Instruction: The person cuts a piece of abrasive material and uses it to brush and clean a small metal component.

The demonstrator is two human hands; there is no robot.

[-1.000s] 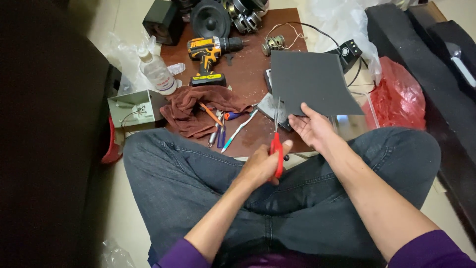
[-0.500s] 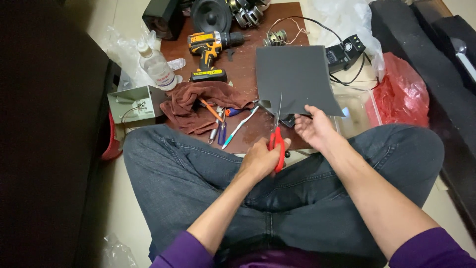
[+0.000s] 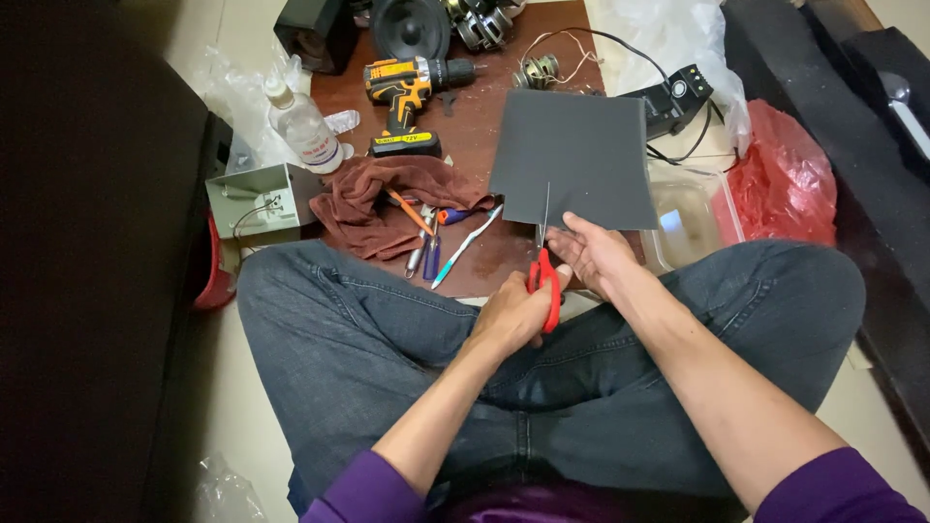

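Over crossed legs — left hand closed through red-handled steel scissors, blades entering dark grey square sheet; right hand pinches its near edge — best kept taut.

Cordless drill, clear bottle, brown rag, toothbrush, red bag.

Matt grey sheet, red plastic-handled metal scissors.

both forearms reach forward over crossed legs; left hand curled tight (thumb uppermost), right hand just beside it, fingers pinched, purple sleeves pushed back.
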